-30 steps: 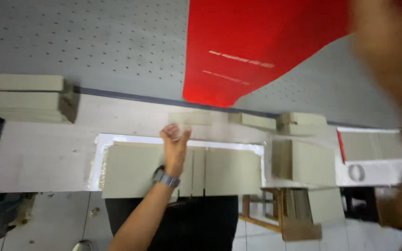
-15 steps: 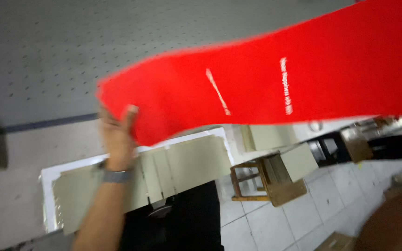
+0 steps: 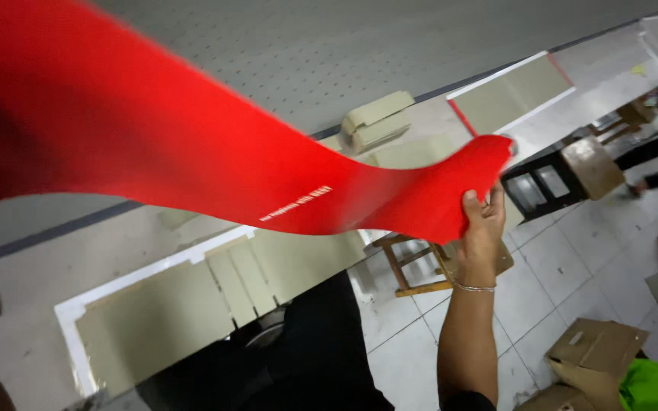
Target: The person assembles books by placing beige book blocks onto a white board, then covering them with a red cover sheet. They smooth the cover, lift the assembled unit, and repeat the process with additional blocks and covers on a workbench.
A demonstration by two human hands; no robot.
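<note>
Head view, one moment. Grey work table (image 3: pixel 390 46): matte top, speckled with fine dots, fills the upper frame; its near edge runs from lower left up to upper right.

Red sheet (image 3: pixel 192 144): largest thing in hand. Thin, flexible, smooth, with a small line of pale print near its lower edge. Long axis runs from the upper left corner of the frame down to the right; it sags in a shallow wave, held in the air above the table's near edge, not resting on it. Broad at the left, blurred there; narrows toward its right end, which has a rounded corner pointing up and right.

Beige flat panels (image 3: pixel 215 293): card-like, rectangular, laid side by side on a white-bordered board along the near edge of the table, below the sheet. A stack of folded beige pieces (image 3: pixel 378 122) lies further up the same edge; another beige panel with a red rim (image 3: pixel 512 95) lies beyond it toward the far right corner.

Right hand (image 3: pixel 481 228): forearm raised, thin bracelet at the wrist. Fingers and thumb pressed together on the right end of the red sheet, pinching its lower corner.

Left hand: out of frame; grip cannot be told.

Floor: pale tiles, a wooden stool (image 3: pixel 420 266), brown cardboard boxes (image 3: pixel 595 350) at lower right.
</note>
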